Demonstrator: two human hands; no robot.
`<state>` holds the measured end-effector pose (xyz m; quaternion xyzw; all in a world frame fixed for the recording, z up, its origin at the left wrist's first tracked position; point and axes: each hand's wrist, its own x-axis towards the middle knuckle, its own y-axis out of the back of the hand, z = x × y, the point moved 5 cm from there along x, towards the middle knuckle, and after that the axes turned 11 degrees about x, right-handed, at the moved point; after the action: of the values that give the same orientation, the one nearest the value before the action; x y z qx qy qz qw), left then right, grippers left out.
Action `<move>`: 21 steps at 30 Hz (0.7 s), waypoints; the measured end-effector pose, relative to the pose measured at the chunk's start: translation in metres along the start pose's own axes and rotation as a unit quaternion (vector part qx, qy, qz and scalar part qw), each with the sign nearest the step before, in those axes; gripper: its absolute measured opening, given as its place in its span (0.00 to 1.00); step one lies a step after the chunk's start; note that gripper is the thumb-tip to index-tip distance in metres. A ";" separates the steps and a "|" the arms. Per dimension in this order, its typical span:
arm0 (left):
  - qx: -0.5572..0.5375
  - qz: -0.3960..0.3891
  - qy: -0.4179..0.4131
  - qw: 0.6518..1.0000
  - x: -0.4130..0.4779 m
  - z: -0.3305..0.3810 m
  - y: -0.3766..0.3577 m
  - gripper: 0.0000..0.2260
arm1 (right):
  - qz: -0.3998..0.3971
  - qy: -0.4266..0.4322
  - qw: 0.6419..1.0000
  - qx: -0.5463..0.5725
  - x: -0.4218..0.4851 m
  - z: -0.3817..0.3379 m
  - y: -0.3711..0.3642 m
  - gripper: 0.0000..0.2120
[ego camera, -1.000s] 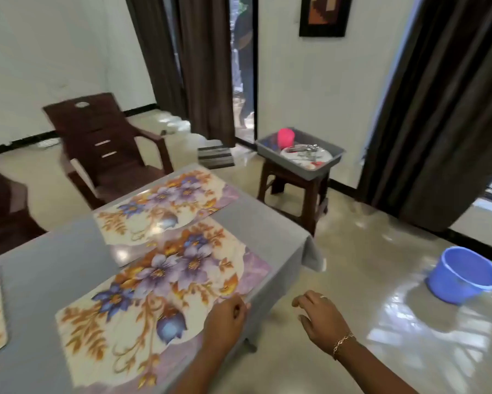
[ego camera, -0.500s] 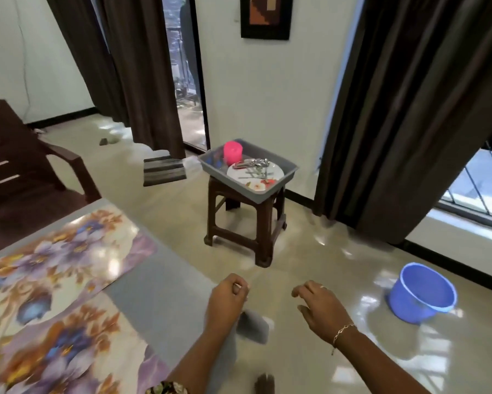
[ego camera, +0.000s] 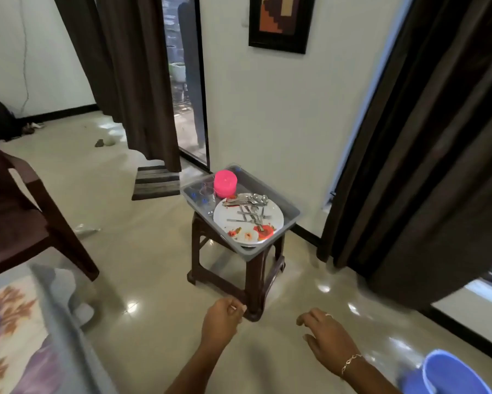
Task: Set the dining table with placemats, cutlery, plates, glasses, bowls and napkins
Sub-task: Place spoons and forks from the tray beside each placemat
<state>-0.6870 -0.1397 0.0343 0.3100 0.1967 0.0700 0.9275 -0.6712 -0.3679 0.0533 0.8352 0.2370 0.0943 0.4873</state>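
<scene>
Placemat point(ego camera: 9, 336) with purple and orange flowers lies blurred on the grey dining table point(ego camera: 68, 339) at 8 o'clock in the view. A brown chair point(ego camera: 17, 223) stands at 9 o'clock.

Near the centre, a grey tray point(ego camera: 291, 213) sits on a dark stool point(ego camera: 253, 277), its long axis running from 10 to 4 o'clock. Clear glasses point(ego camera: 207, 196) stand at the tray's 9 o'clock side. A pink cup point(ego camera: 225, 184) stands in the tray's 11 o'clock corner. A white flowered plate point(ego camera: 274, 223) fills its 5 o'clock half.

Cutlery point(ego camera: 249, 207) lies on the plate. The spoons sit side by side, long axis 9 to 3 o'clock, bowls toward 3. The pieces below them cross, and their directions cannot be told.

At 6 o'clock, the left hand point(ego camera: 222, 319) hangs with fingers loosely curled, holding nothing. The right hand point(ego camera: 327, 336), at 5 o'clock, has its fingers apart and bent, also holding nothing. A blue bucket point(ego camera: 452, 375) sits at 4 o'clock.
</scene>
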 end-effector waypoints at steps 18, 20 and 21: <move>0.038 0.074 0.097 0.992 0.220 0.099 0.004 0.04 | -0.128 0.059 0.990 -0.023 0.278 0.107 0.079 0.13; 0.036 0.066 0.092 0.993 0.249 0.102 0.010 0.05 | -0.140 0.058 0.988 -0.023 0.305 0.111 0.077 0.13; 0.038 0.059 0.091 0.993 0.264 0.101 0.013 0.06 | -0.143 0.052 0.988 -0.020 0.321 0.113 0.075 0.13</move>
<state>-0.4047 -0.1181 0.0314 0.3483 0.2639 0.1448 0.8877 -0.3256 -0.3294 0.0365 0.7765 0.3770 0.0713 0.4998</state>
